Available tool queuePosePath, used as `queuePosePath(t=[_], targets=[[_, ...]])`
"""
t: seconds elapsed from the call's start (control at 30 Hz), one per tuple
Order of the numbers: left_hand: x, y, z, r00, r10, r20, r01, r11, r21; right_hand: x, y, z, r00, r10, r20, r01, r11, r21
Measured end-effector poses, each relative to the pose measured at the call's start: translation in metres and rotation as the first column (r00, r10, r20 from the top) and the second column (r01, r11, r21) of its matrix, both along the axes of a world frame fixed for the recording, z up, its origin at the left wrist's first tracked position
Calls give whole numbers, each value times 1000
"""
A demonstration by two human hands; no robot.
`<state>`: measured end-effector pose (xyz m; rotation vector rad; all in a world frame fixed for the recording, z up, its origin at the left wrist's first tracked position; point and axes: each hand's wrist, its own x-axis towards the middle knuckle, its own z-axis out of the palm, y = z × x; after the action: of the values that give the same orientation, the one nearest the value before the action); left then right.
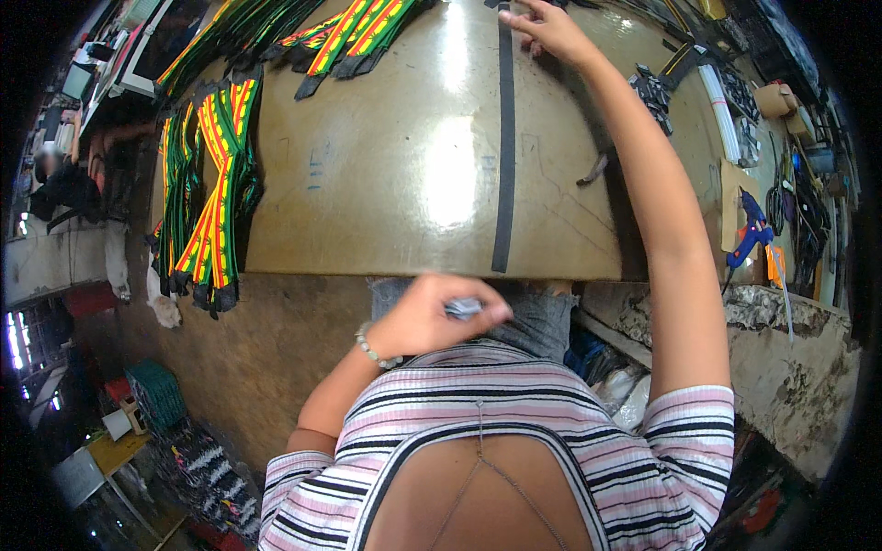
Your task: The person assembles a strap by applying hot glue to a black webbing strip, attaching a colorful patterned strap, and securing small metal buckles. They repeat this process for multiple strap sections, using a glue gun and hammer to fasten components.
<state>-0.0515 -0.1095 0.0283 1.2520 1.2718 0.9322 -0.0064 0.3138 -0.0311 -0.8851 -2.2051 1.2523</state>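
A long, flat black strap [504, 147] lies lengthwise on the table, running from the near edge to the far side. My right hand [554, 35] reaches out to its far end, fingers stretched and apart, close beside or touching it; contact is hard to tell. Close to my body, in front of the table edge, my left hand [427, 317] is curled and slightly blurred. Something small and light grey shows inside its curled fingers, too unclear to name. Beaded bracelet on that wrist.
Bundles of green, yellow and red patterned straps [220, 156] hang over the table's left edge; more straps [363, 37] lie at the far left. On the right are black buckles [652, 96], a blue glue gun [753, 230] and white sticks [719, 110]. The tabletop [367, 184] is shiny.
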Motion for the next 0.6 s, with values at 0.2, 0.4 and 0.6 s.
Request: queuePosePath(t=[0.2,0.4,0.6], targets=[[-5,19,-10,747,280,-603,34,890,454,94,-89,67,951,-91,-295,131,985,117],[2,17,-32,647,370,-666,92,830,551,302,-193,58,467,-834,-294,872,489,0],[1,14,-38,639,380,-668,113,813,571,443,-149,-3,331,-881,-339,910,203,362]])
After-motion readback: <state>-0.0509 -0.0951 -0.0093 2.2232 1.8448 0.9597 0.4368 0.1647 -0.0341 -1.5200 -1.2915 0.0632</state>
